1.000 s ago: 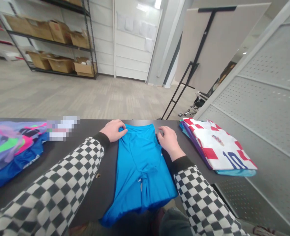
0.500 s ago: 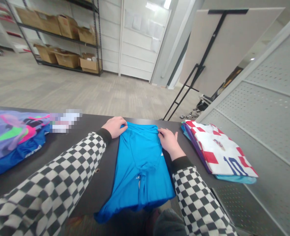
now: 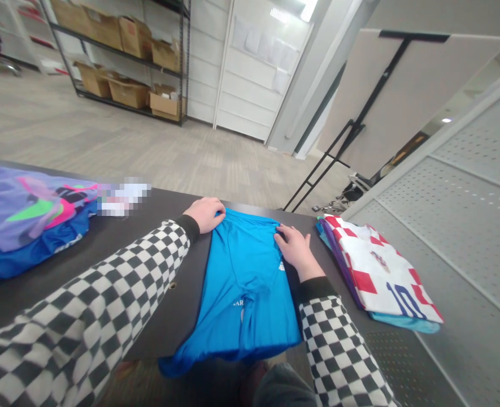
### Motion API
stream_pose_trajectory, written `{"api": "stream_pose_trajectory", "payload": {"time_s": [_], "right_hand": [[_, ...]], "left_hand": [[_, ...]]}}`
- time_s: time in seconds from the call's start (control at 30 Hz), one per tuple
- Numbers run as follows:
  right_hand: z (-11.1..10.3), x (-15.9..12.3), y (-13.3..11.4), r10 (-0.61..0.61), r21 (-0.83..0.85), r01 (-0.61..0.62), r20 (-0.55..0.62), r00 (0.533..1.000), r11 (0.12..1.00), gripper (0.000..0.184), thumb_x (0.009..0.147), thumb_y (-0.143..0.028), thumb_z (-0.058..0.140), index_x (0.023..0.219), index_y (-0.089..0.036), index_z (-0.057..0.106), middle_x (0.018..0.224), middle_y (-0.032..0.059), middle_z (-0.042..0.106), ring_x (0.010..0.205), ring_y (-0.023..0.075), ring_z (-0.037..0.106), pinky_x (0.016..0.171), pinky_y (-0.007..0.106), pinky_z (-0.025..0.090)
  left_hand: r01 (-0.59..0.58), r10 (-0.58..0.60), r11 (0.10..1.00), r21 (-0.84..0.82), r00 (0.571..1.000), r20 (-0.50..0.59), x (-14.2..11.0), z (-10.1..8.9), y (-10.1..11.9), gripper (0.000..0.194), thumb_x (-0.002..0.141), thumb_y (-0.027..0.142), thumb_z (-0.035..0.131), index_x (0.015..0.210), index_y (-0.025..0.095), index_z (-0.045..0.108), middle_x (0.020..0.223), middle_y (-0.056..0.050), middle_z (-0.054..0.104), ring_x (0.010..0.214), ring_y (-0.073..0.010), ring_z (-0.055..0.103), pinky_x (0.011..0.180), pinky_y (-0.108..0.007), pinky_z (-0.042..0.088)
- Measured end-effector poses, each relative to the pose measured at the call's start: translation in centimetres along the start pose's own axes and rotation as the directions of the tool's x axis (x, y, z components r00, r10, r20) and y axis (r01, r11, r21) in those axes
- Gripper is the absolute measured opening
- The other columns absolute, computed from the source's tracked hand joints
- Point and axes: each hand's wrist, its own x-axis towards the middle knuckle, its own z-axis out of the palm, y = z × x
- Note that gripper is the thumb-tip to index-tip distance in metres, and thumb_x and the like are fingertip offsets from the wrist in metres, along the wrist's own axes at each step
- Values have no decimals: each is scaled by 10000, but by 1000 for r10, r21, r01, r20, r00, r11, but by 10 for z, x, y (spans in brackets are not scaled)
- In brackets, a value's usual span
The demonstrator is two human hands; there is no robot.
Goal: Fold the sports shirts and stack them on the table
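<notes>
A pair of bright blue shorts (image 3: 250, 254) lies on the dark table, waistband away from me, its lower end draping past the near edge. White lettering shows between the two legs, partly covered. At the upper left corner of the waistband, my left hand (image 3: 206, 213) is closed with its fingertips on the fabric. My right hand (image 3: 294, 246) pinches the upper right corner, the little finger standing out. To the right is a stack of folded shirts; its top one is a red-and-white checkered jersey (image 3: 383, 265) with a number 10.
A loose heap of clothing holds a purple printed garment (image 3: 4, 203) over a blue garment (image 3: 29, 254) on the left of the table (image 3: 169, 316). A perforated grey panel (image 3: 478, 203) borders the right. Beyond stand a board on a black easel (image 3: 355, 130) and shelves with cardboard boxes (image 3: 126, 90).
The camera view has turned slightly, shifting the background. Both hands stay at the waistband corners, and the shorts lie nearly as before, with a little more of the white lettering showing.
</notes>
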Motion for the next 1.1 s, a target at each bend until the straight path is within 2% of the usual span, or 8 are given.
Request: {"api": "stream_pose_trajectory", "payload": {"time_s": [0.17,0.3,0.47,0.63,0.73,0.83,0.93,1.1], "right_hand": [[7,6,-9,-150,18,151,-31,988,988,402,1124,-414,522,1448,-333,744,1652,82,642,1631,342,456,1337,804,58],[10,23,-7,-124,-43,125,29,992,991,407,1129,-455,525,1445,-334,750,1654,75,642,1644,379,428,1315,843,28],[7,45,7,-87,-46,91,83,993,995,450,1127,-406,505,1524,-331,704,1726,67,562,1709,401,297,1309,857,-13],[5,46,19,-33,-30,36,102,994,999,474,1136,-390,497,1572,-338,676,1789,75,468,1734,428,211,1308,857,21],[4,44,20,-36,-27,38,87,996,999,454,1132,-364,512,1546,-328,695,1789,82,468,1731,414,232,1314,847,52],[2,41,14,-56,-2,56,27,998,998,431,1119,-350,532,1501,-308,726,1769,86,497,1711,415,293,1307,859,55],[-7,28,2,-101,46,107,-108,989,993,428,1117,-375,520,1478,-296,736,1694,100,595,1658,396,410,1317,846,75],[-32,-38,-39,-220,133,264,-273,937,955,417,1102,-392,521,1373,-216,784,1400,165,786,1358,333,690,1257,552,463]], "left_hand": [[-32,33,999,39,999,-30,0,1,16,379,1025,437,523,1097,241,841,1228,-114,798,1210,-330,707,1155,-483,519],[-26,22,997,69,998,61,-3,4,27,449,1031,476,522,1259,246,834,1413,-117,758,1306,-349,694,1199,-507,499],[63,-76,995,75,981,180,-6,2,25,547,1090,494,458,1519,271,712,1737,-99,544,1624,-402,456,1351,-702,253],[78,-89,995,56,968,235,-4,1,17,541,1125,475,417,1580,314,664,1802,-69,438,1697,-432,324,1331,-792,185],[82,-91,995,51,970,225,-1,2,16,509,1125,458,444,1540,308,697,1787,-80,463,1693,-436,333,1327,-799,185],[32,-38,998,58,993,109,-2,-1,22,442,1093,370,501,1433,287,770,1697,-89,593,1650,-417,419,1349,-757,192],[-94,94,995,11,995,-17,-6,-5,37,419,1049,318,529,1352,258,812,1502,-100,747,1486,-371,602,1332,-624,338],[-281,286,958,-63,954,86,-16,1,64,330,993,382,604,1158,259,863,1244,-108,790,1191,-332,700,1112,-500,531]]}}
